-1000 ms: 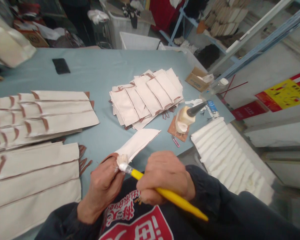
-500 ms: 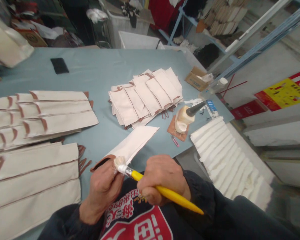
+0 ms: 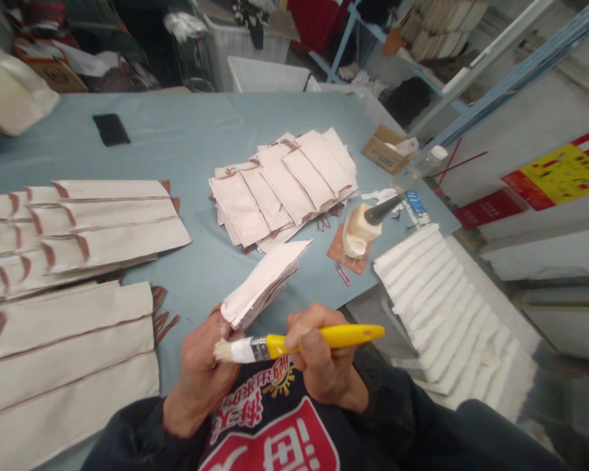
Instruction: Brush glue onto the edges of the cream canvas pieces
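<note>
My left hand (image 3: 201, 369) is closed on the near end of a folded cream paper bag (image 3: 265, 278), which sticks up and away over the table edge. My right hand (image 3: 319, 356) grips a yellow-handled brush (image 3: 299, 341), held level with its pale bristles pointing left, just below the bag's near end and in front of my left fingers.
The blue table (image 3: 196, 144) holds rows of long cream bags with brown handles (image 3: 69, 261) at left, a fanned pile of smaller bags (image 3: 285, 186) in the middle, a glue pot with a brush (image 3: 358, 232), a stack of white sheets (image 3: 436, 294) at right, and a black phone (image 3: 110, 129).
The brush has swung from pointing up-left at the bag's end to lying level, bristles off the bag. The bag has closed and tilted up on edge in my left hand.
</note>
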Motion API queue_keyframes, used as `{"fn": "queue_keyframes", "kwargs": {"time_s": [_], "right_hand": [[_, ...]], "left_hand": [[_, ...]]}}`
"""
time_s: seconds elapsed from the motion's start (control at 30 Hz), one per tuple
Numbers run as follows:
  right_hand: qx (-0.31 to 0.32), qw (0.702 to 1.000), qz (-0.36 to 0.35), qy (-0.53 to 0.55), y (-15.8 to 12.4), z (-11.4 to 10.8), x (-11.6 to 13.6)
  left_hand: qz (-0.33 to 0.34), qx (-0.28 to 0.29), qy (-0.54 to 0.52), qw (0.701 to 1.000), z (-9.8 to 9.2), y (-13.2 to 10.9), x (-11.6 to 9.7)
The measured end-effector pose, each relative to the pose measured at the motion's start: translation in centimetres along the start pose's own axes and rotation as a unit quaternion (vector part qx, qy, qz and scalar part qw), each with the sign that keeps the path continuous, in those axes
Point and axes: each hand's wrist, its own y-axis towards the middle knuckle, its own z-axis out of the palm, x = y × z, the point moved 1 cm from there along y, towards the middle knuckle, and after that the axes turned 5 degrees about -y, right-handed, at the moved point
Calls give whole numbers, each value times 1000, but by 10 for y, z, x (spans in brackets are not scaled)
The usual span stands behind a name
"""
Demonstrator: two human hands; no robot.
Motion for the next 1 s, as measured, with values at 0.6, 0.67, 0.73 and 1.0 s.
{"fn": "queue_keyframes", "kwargs": {"time_s": [0.6, 0.67, 0.73, 1.0], "right_hand": [[35, 999, -18, -23, 50, -10, -17], [44, 995, -61, -66, 58, -5, -21], [19, 991, -96, -87, 63, -3, -24], [33, 988, -100, -116, 54, -4, -22]], "left_hand": [[-471, 27, -253, 844, -11, -10, 4], [-482, 26, -255, 838, -9, -15, 6], [-491, 13, -283, 824, -8, -18, 7], [-484, 2, -296, 823, -9, -24, 17]]}}
